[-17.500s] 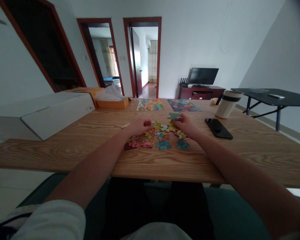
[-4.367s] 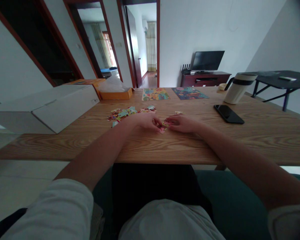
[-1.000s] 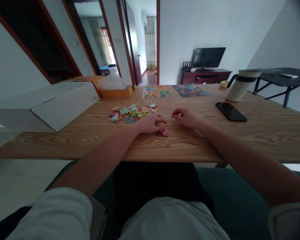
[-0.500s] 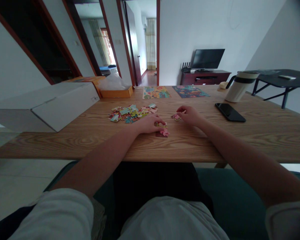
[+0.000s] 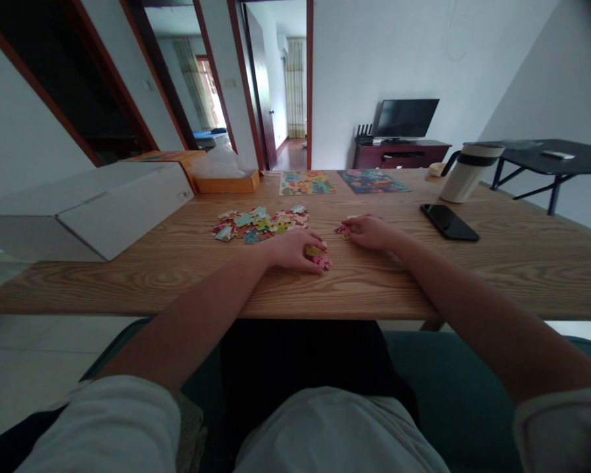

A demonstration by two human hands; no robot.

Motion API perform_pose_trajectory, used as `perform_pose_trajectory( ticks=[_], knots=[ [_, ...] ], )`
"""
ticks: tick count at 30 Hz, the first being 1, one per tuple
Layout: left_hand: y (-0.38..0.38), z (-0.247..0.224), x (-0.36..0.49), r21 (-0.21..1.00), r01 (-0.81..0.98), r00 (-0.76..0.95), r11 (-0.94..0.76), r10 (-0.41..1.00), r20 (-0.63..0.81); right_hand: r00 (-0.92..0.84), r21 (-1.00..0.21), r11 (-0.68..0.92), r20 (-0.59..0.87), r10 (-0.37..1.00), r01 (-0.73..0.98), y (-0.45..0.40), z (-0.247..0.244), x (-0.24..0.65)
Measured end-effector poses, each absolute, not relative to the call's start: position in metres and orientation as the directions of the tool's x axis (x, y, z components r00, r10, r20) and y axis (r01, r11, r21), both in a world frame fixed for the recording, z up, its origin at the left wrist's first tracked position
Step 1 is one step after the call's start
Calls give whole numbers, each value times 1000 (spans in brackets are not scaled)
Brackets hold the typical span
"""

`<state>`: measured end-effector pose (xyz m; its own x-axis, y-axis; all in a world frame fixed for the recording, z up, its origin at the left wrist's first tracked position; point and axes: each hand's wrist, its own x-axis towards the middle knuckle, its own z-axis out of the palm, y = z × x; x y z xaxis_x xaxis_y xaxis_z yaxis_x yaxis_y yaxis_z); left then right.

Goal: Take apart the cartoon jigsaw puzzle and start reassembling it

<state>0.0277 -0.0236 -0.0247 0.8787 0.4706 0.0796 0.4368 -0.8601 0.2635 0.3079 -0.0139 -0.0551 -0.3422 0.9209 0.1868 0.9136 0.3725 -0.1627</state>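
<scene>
My left hand [image 5: 290, 251] rests spread on the puzzle piece cluster [image 5: 319, 260]. My right hand [image 5: 372, 232], curled narrow, touches a pink puzzle piece [image 5: 343, 231]; I cannot tell whether either hand grips. The puzzle piece pile [image 5: 256, 225] lies beyond, on the table [image 5: 374, 289].

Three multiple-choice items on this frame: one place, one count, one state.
1. Where is the black smartphone?
A) On the wooden table, right of the right hand
B) On the black side table
C) Beneath the monitor

2. How many assembled puzzles lie at the table's far edge?
A) One
B) Two
C) Three

3. The left hand is:
A) holding the tumbler
B) down on the table at a small cluster of puzzle pieces
C) off the table

1 A: it lies flat on the wood.
2 B: two sit side by side.
3 B: its fingers reach the pieces.
</scene>
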Motion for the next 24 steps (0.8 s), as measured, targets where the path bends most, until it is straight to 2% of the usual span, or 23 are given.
perform_pose_trajectory(
  ticks=[3, 10, 17, 24],
  knots=[
    [-23, -22, 27, 233, 487, 856, -842, 513, 67, -352, -137, 377, 177, 919, 916, -20, -50, 304],
    [-18, -21, 22, 220, 531, 832, -818, 553, 48, -442, -318, 443, 79, 894, 838, -35, -36, 299],
    [-19, -20, 22, 239, 537, 825, -809, 562, 51, -541, -354, 517, 36, 840, 779, -43, -30, 289],
    [-17, -22, 22, 247, 500, 844, -830, 531, 76, -483, -430, 421, -42, 875, 799, -53, -26, 281]
  ],
)
